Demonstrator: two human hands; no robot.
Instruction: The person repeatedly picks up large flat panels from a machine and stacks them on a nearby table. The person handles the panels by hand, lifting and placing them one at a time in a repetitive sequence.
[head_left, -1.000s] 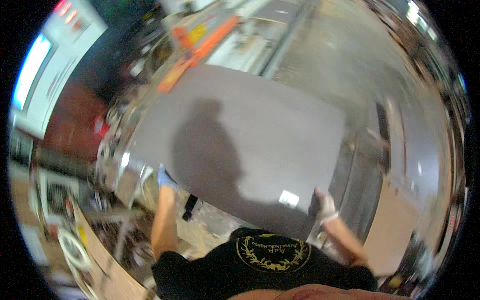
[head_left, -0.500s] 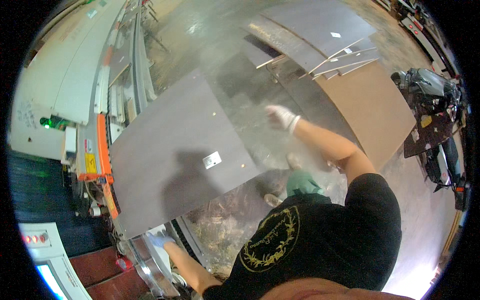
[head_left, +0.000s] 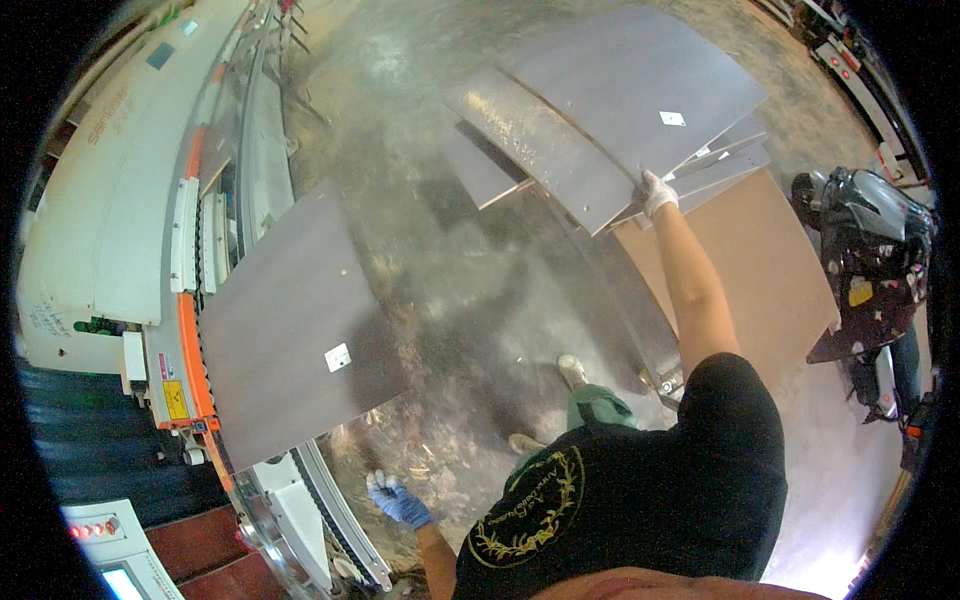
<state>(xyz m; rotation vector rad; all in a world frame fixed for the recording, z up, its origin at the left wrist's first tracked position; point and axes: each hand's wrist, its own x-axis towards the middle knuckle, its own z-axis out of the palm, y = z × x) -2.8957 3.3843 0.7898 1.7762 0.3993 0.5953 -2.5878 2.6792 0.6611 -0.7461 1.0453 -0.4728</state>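
Observation:
My right hand (head_left: pixel 658 192), in a white glove, grips the near corner of a large grey panel (head_left: pixel 640 80) with a small white label. This panel tops a stack on the right, and a narrower worn grey panel (head_left: pixel 535 140) lies along its left side. My left hand (head_left: pixel 400 502), in a blue glove with pale fingertips, hangs in the air holding nothing, its fingers loosely bent and apart. Beyond it another labelled grey panel (head_left: pixel 290 320) rests on the machine's feed track (head_left: pixel 340 515), clear of both hands.
A long pale machine (head_left: pixel 110 220) with an orange guard strip (head_left: pixel 195 350) runs along the left. Its control panel (head_left: pixel 110 535) is at lower left. Brown board (head_left: pixel 750 260) lies under the grey stack. A scooter (head_left: pixel 870 240) stands at far right. My shoes (head_left: pixel 572 370) are on the dusty concrete floor.
My right hand has reached out to the stack and taken hold of a panel corner. My left hand has left the near edge of the panel on the machine. The view has turned rightward.

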